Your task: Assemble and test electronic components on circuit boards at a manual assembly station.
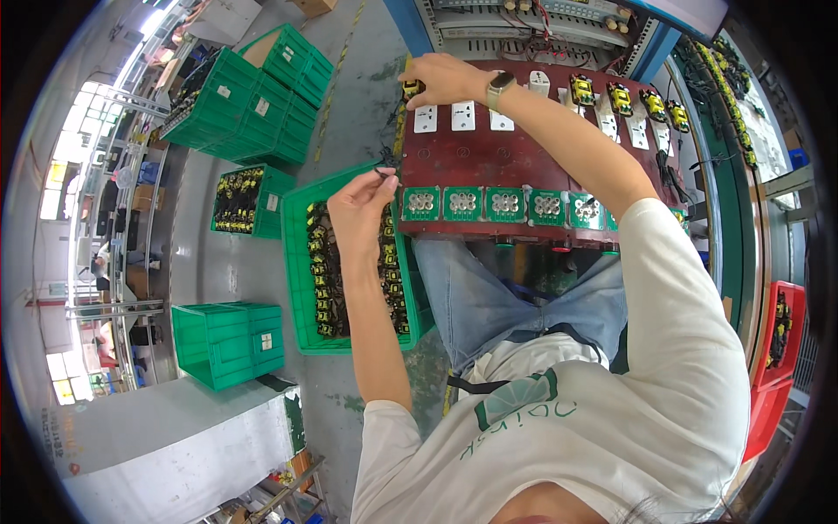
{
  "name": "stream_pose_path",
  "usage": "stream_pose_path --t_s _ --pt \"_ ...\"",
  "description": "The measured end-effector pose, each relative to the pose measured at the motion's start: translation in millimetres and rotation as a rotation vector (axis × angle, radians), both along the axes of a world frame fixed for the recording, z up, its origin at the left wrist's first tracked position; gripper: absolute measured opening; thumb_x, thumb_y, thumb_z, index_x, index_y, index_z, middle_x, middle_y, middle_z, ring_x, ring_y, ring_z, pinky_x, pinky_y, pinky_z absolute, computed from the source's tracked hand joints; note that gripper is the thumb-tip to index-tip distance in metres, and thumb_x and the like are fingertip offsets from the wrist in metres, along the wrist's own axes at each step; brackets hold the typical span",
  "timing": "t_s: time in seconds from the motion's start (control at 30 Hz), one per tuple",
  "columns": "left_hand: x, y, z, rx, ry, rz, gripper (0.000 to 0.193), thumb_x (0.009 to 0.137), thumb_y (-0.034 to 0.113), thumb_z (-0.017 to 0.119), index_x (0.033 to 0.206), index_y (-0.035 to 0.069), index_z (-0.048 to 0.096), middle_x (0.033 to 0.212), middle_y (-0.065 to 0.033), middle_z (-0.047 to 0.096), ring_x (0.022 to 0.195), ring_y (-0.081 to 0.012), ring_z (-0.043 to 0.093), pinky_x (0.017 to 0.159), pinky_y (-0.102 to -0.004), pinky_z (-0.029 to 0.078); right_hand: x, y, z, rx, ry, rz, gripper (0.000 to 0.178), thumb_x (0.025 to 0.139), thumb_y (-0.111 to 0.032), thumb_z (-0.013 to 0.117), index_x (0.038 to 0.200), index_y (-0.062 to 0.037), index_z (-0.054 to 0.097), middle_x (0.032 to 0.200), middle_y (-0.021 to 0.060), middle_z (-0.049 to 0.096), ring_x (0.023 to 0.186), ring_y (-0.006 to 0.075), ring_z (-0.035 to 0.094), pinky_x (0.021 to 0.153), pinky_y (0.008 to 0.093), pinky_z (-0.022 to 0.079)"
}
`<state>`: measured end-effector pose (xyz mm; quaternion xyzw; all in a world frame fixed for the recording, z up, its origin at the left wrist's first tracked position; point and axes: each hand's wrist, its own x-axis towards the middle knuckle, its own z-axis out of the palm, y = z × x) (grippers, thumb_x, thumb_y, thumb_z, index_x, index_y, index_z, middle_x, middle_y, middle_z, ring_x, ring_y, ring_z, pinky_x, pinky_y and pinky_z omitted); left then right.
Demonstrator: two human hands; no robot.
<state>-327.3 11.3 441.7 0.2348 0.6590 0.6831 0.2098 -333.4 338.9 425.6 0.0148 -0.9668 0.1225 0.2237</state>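
"What is lying farthest left, near the hands?"

"A green crate [298, 288] is sitting low, holding stacked units [325, 293] in yellow and black. The left hand [360, 194] is hovering over its upper end, thumb and forefinger pinching a small dark piece [381, 174], perhaps a cord end."

"And moving right?"

"A dark cord [387, 158] is bunching just above that pinch, beside the left edge of a dark red board [489, 170]. Beyond it, at the board's upper left corner, a yellow-and-black unit [412, 88] is showing."

"Which hand is nearer to it?"

"The right hand [449, 80]. Its arm is crossing the board from the right, and the fingers and thumb are grasping the unit, which is lying at the fingertips, leftward of the knuckles. From the left hand, it is lying up and slightly right, well apart. Fingers are covering part of it, so I cannot tell its long axis."

"Farther right?"

"White sockets [463, 116] are lining up below the hand, and similar units [620, 99] are resting along the far side."
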Motion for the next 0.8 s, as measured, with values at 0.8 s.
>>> stream_pose_path --t_s 0.8 --pt "13 -2 -78 -0.172 0.406 0.096 0.014 0.086 -0.008 0.081 0.099 -0.006 0.078 0.099 -0.0076 0.081 0.074 -0.0146 0.068 0.072 -0.0251 0.057 2 -24 4 -0.081 -0.088 -0.041 0.051 0.090 -0.034 0.084 0.131 -0.0050 0.077 0.125 0.0145 0.075 0.104 0.0371 0.074 0.094 0.0448 0.059"
